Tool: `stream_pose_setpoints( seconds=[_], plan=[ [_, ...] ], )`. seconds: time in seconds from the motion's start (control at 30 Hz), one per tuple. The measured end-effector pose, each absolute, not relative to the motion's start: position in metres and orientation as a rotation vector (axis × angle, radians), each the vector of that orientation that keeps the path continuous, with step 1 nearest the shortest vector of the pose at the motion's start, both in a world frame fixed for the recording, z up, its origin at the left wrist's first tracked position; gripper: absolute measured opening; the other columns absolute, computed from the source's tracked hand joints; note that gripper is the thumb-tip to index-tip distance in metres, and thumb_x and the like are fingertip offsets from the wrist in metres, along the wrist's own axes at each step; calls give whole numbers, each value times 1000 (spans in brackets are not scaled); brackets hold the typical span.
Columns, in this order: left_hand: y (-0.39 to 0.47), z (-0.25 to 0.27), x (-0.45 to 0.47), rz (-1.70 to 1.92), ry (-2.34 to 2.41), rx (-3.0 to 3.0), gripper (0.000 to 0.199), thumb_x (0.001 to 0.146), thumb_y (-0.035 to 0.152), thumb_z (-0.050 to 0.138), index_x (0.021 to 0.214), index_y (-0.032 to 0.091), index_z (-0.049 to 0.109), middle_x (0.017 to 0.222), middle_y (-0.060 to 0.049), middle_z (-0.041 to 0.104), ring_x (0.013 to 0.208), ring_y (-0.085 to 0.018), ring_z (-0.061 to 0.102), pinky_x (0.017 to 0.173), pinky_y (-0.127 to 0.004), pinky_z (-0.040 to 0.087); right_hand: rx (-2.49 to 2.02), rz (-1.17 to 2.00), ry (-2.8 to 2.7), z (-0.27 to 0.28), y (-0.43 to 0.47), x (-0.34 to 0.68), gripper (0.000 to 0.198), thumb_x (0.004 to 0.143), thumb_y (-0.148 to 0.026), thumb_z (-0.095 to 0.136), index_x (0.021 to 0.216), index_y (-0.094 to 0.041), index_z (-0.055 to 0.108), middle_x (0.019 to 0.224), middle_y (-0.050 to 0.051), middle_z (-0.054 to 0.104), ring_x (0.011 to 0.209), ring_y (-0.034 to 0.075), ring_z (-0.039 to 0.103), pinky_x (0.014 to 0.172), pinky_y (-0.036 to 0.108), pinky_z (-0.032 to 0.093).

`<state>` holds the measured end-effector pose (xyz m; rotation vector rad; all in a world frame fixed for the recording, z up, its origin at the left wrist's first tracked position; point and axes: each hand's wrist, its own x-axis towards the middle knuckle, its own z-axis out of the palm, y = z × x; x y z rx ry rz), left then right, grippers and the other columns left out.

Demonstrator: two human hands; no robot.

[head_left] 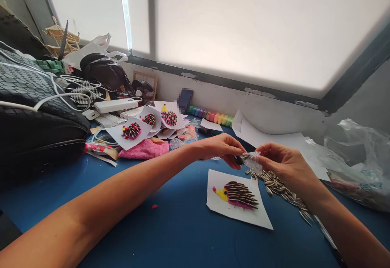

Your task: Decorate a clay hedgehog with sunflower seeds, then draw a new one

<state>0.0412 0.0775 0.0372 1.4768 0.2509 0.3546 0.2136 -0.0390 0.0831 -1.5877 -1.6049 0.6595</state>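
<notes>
Both my hands meet above the table around a small clear plastic wrapper (252,160) with something black in it, perhaps modelling clay. My left hand (224,149) pinches its dark end from the left. The fingers of my right hand (280,160) are closed on the other end of the plastic. Just below lies a white paper card (219,213) with a hedgehog (239,195) on it: yellow face, pink nose, black eye, pink body, and sunflower seeds as spines. Loose sunflower seeds (282,188) are strewn under my right hand and wrist.
Finished hedgehog cards (132,131) and a pink cloth (144,149) lie at the left, beside a black woven bag (39,109). A row of coloured clay (213,116) runs along the wall. Plastic bags (362,170) stand at the right; a red scrap (154,206) lies in front.
</notes>
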Motion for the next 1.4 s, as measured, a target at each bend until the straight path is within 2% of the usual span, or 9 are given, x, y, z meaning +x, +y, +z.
stream_pose_setpoints(
  seconds=[0.13,0.23,0.5,0.67,0.8,1.1,1.23,1.33,1.4],
  plan=[
    [76,40,40,285,193,1478,48,63,46,85,96,13,72,84,-5,73,75,-13,70,79,-28,57,-1616,721,-1594,86,-40,209,48,61,-66,76,70,-19,66,59,1,62,53,13,51,48,25,40],
    [73,41,39,295,241,1479,46,61,47,86,88,13,72,78,-4,72,68,-12,69,75,-28,57,-1624,739,-1579,86,-40,210,47,62,-65,77,70,-20,66,58,0,60,53,12,49,49,25,39],
    [77,36,41,408,289,1559,47,68,54,80,81,12,66,71,-3,71,62,-12,68,63,-24,55,-1629,823,-1552,82,-37,216,53,66,-69,71,86,-20,70,60,-1,58,57,13,51,58,27,45],
    [71,41,42,422,351,1577,45,69,52,79,78,11,64,70,-3,70,60,-11,67,62,-25,55,-1676,788,-1548,84,-38,209,52,65,-71,70,80,-21,68,68,1,62,63,14,53,58,25,44],
    [71,42,42,414,339,1527,45,64,43,85,88,11,63,71,-2,70,62,-12,69,66,-27,56,-1667,786,-1573,85,-41,203,52,58,-70,76,62,-21,57,55,-4,47,53,11,41,50,25,35],
    [82,37,42,388,277,1510,44,56,20,86,91,11,62,68,-2,70,61,-14,69,67,-29,56,-1654,684,-1501,81,-35,211,55,61,-73,71,62,-21,55,56,-4,48,52,10,39,49,25,33],
    [81,44,37,360,299,1557,40,64,32,85,94,12,67,75,-3,72,66,-13,70,69,-27,56,-1645,640,-1502,78,-33,218,51,64,-70,71,65,-21,58,55,-4,49,51,10,40,48,25,34],
    [79,46,36,404,382,1588,38,72,46,79,84,11,69,78,-5,72,63,-12,68,66,-26,56,-1647,632,-1516,79,-34,219,50,65,-68,72,67,-20,60,56,-3,51,51,10,42,48,25,35],
    [78,46,36,444,436,1605,36,74,45,78,78,12,66,72,-3,70,59,-11,66,62,-25,55,-1648,640,-1525,80,-34,216,51,64,-69,71,66,-20,61,58,-2,54,54,11,46,51,25,39]
  ],
)
